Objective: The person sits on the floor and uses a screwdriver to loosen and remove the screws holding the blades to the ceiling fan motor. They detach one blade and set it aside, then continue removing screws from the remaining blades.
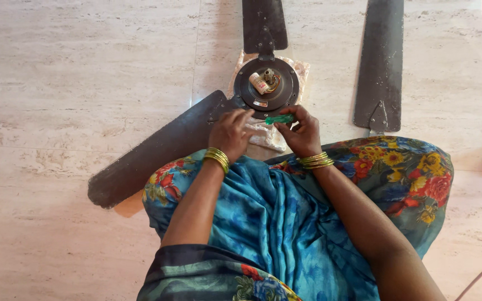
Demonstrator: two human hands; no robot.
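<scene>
Two hands at one fan motor [266,86] on the floor [73,83].

Three dark blades [157,147]: two joined, one loose beside. The right hand [302,134] pinches a green tool [279,119], maybe a screwdriver; the left hand [231,132] presses the motor's near edge.

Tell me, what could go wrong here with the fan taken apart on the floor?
The right hand holds a green-handled tool right beside the left hand at the motor hub; a slip might jab the fingers. The hub rests on crinkled plastic wrap, so it may slide under pressure. A loose blade lies apart on the tile floor, where someone walking by could trip on it.
</scene>
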